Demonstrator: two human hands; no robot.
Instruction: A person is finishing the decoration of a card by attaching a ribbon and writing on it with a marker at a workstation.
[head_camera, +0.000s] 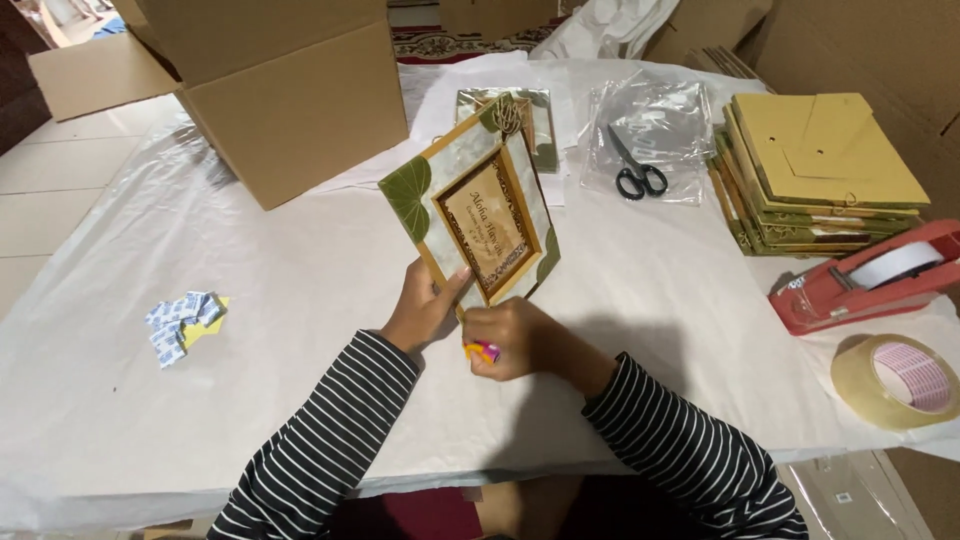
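white sheeting (250, 330) covers the worktable; above it a tilted decorative frame (478, 212) with green leaf corners looks stiff, light and probably fragile, best held by its edges. left hand (425, 308) pinches its lower edge; right hand (510, 338) is curled around a small pink-and-yellow object (482, 351). scissors (634, 168) lie well apart.

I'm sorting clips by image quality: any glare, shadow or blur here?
Head view: mostly sharp; glare on the plastic bag around the scissors; the hands and frame cast a soft shadow on the table sheet; edges bow slightly from the wide lens.
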